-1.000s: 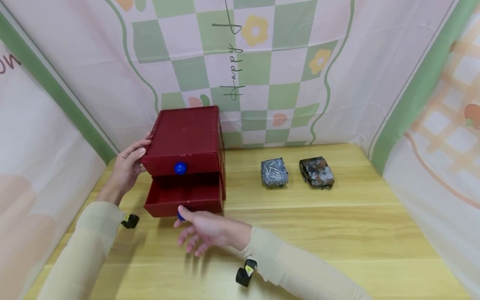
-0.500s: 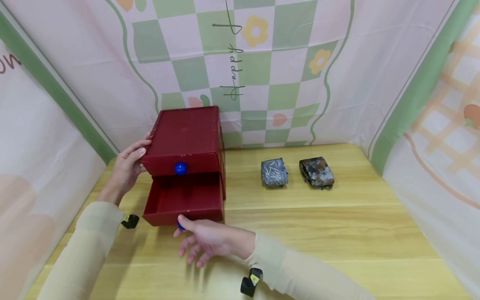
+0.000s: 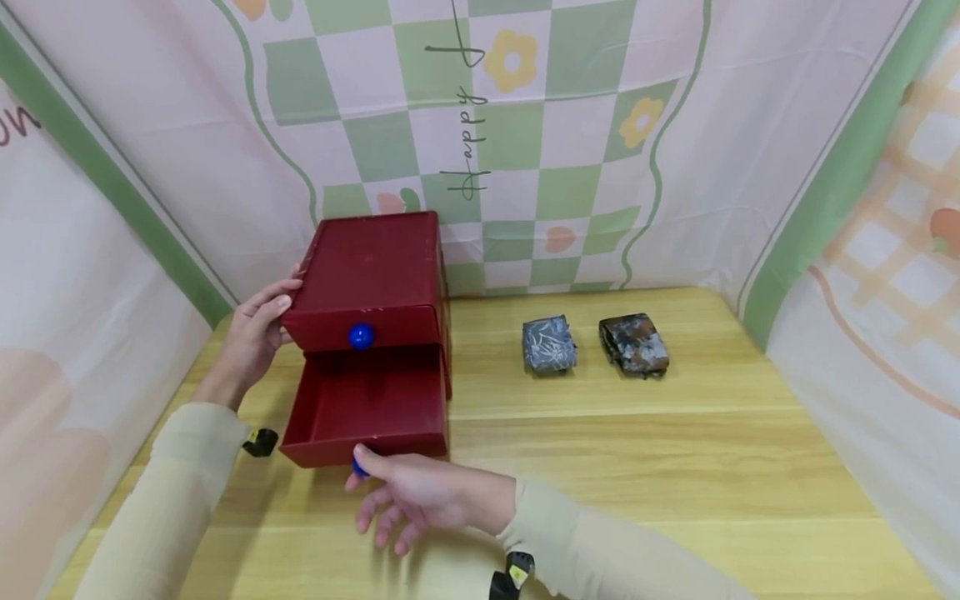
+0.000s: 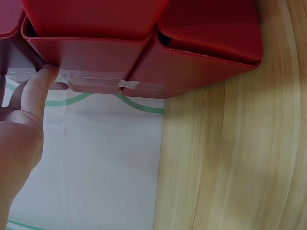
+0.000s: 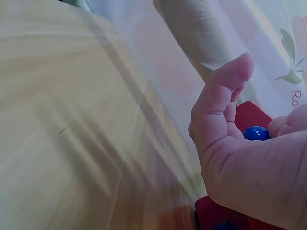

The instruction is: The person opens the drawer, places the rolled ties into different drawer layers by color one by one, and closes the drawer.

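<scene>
A dark red two-drawer box [image 3: 375, 258] stands on the wooden table, its upper drawer closed. The lower drawer [image 3: 318, 454] is pulled well out and its inside is bare. With thumb and index finger my right hand [image 3: 431, 498] pinches the blue knob [image 3: 360, 468] on that drawer; the other fingers hang loosely below. That knob [image 5: 256, 133] also shows beside the fingers in the right wrist view. My left hand [image 3: 253, 337] rests against the box's left side, thumb near the front edge. Its extended fingers touch the red wall in the left wrist view.
To the right of the box lie a small grey patterned folded bundle [image 3: 549, 344] and a dark brown-and-grey mottled one [image 3: 634, 344]. A second blue knob [image 3: 361, 337] sits on the upper drawer. Printed cloth [image 3: 585, 200] hangs behind the table and along both sides.
My right hand has moved toward me, drawing the lower drawer further out and showing more of its inside. The left hand and both bundles have stayed put.
</scene>
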### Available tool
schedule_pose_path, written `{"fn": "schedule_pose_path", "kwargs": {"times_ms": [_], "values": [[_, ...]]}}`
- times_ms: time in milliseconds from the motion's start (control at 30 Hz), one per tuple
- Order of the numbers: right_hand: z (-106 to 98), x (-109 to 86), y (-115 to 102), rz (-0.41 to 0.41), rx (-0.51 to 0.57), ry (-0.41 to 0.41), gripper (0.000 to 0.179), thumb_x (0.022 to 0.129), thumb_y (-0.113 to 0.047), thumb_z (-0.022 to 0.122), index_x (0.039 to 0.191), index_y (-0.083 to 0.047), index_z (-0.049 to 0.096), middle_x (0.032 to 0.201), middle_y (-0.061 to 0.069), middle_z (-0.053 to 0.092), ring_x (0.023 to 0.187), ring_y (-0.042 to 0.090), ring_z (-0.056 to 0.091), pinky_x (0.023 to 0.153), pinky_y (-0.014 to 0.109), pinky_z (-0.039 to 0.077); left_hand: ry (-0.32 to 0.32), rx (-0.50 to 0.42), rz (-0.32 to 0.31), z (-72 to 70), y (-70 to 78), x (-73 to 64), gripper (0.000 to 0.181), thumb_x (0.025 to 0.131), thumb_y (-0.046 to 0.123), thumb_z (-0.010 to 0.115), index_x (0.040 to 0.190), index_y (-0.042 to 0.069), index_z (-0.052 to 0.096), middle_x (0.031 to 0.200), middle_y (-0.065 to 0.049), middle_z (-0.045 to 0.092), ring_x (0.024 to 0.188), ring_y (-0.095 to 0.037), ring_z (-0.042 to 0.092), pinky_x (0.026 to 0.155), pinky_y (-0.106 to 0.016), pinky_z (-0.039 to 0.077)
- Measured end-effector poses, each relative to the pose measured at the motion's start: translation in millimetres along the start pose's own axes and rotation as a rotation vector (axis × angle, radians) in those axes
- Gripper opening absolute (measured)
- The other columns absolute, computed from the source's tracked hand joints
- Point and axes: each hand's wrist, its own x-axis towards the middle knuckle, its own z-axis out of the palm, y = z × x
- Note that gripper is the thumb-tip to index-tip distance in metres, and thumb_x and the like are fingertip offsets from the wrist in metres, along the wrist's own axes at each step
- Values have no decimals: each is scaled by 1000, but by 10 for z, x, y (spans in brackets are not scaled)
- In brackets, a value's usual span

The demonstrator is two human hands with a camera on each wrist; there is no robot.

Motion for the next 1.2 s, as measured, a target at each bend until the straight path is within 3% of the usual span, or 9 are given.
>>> {"fn": "schedule_pose_path", "kwargs": {"times_ms": [333,700,1200], "values": [[40,0,73,3,-4,-3,56,103,-64,39,120,-13,54,81,5,66,57,15,59,47,27,49,0,-15,4,-6,-11,-2,27,106,9,51,122,13,72,164,-4,33,123,-14,60,73,-29,59],[10,13,30,-5,-43,-30,62,101,-66,40,125,-11,56,84,4,67,61,14,61,50,26,50,-4,-6,3,-7,-6,-5,28,106,9,50,123,13,72,165,-6,29,123,-14,60,73,-29,59],[-58,66,21,7,18,-61,62,102,-65,40,128,-10,52,86,5,66,63,14,61,52,26,51,0,-1,-10,-5,0,-1,27,106,10,50,122,14,72,167,-7,26,123,-14,60,74,-29,59]]}}
